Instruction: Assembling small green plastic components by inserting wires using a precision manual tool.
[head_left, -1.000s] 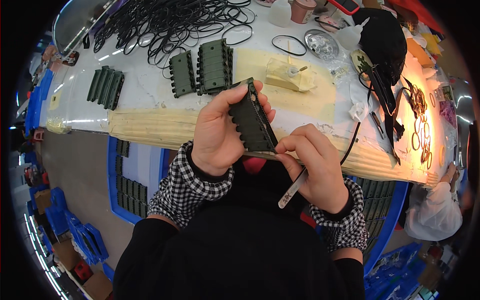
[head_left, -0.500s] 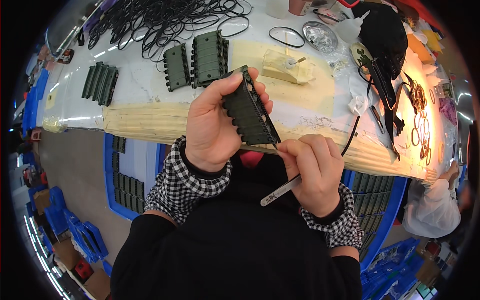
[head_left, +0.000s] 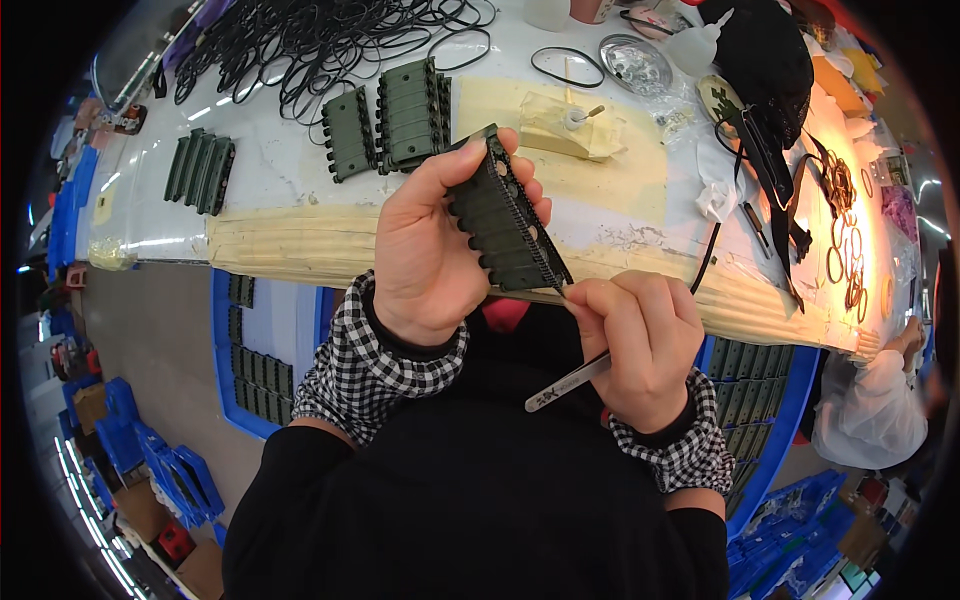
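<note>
My left hand (head_left: 430, 245) grips a dark green ribbed plastic part (head_left: 500, 235), thumb on its upper end and fingers behind. The part is tilted, with its long toothed edge and a few pale round spots facing right. Silver tweezers (head_left: 566, 384) lie in my right hand (head_left: 645, 335), their back end sticking out to the lower left. The thumb and forefinger of that hand pinch a thin black strip at the part's lower corner; its tip is hidden by the fingers. More green ribbed parts (head_left: 410, 115) stand on the table beyond, and others (head_left: 200, 170) at the left.
A heap of black rubber rings (head_left: 330, 40) covers the table's far left. A yellow taped block (head_left: 565, 128) with sticks, a round clear dish (head_left: 635, 65) and a black fabric item (head_left: 765, 80) sit rightward. Blue trays (head_left: 218, 350) flank my lap. Another person (head_left: 870, 420) is at far right.
My right hand has moved slightly right and away from the part, pinching the black strip at its corner. The left hand and the part have barely shifted.
</note>
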